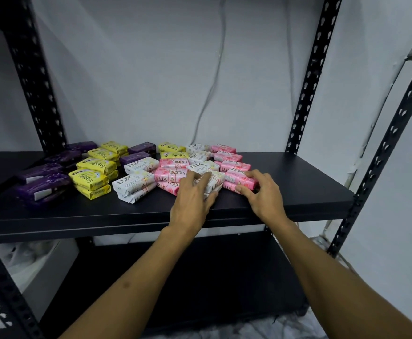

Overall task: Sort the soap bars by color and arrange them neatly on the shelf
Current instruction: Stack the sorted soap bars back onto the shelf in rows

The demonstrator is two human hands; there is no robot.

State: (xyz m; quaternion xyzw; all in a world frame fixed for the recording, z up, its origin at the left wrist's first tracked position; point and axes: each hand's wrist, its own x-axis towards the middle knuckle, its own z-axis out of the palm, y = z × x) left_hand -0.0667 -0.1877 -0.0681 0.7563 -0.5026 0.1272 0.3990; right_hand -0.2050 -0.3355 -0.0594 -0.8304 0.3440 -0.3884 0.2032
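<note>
Soap bars lie on the black shelf (285,192): purple ones (43,182) at the left, then yellow (92,177), white (134,187) and pink (170,174). The left hand (192,199) holds a white soap stack (212,182) with curled fingers. The right hand (261,192), just beside it, grips a pink soap stack (239,178).

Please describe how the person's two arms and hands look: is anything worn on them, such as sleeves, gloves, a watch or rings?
Both forearms are bare as far as the picture shows; no sleeve edge appears. The left hand and the right hand wear no gloves, and no watch, bracelet or ring is visible. The left forearm carries one small dark mark.
</note>
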